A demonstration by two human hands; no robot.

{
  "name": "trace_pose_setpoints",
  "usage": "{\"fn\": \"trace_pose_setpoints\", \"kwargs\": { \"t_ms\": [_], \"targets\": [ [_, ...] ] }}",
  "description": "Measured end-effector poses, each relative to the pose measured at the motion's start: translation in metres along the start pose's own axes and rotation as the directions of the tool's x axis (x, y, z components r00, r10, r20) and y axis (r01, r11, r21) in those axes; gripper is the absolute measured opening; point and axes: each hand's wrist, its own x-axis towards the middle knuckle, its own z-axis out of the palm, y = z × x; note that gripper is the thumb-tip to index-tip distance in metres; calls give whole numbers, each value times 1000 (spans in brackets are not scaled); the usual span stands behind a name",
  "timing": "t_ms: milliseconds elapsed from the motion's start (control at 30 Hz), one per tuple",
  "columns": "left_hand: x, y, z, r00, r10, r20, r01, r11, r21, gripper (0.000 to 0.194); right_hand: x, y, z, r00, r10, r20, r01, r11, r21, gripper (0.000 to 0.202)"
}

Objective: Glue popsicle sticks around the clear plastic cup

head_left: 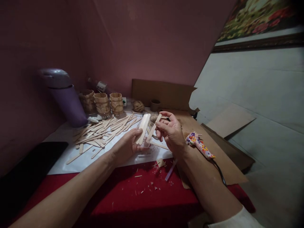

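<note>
My left hand [128,143] is closed around a clear plastic cup [145,148], partly hidden by the fingers. Craft sticks [143,128] stand side by side against the cup's near side. Between the thumb and fingers of my right hand [171,131] is a single craft stick [154,129], tilted, its lower end close to the cup. I cannot tell whether that end touches it. A heap of loose craft sticks [102,133] lies left of my hands on a white sheet [78,158]. Behind my right hand, a twine roll [154,118] is partly covered.
Stick-covered cups [116,104], a twine ball [138,106], a brown cup [155,104] and a purple flask [68,101] stand behind. A floral glue gun [200,145] lies on cardboard [220,167] at right. A glue stick [171,170] and scraps rest on red cloth [133,202].
</note>
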Motion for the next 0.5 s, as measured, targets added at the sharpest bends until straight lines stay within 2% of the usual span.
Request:
{"fn": "trace_pose_setpoints", "kwargs": {
  "t_ms": [200, 500],
  "targets": [
    [0, 0, 1, 999, -17, 37, 18, 1000, -10, 36, 0, 6, 2, 997, -2, -76, 2, 1000, 3, 49],
    [0, -2, 1, 1000, -16, 10, 16, 999, -42, 37, -1, 7, 6, 993, 28, -112, -26, 1000, 15, 49]
  ]
}}
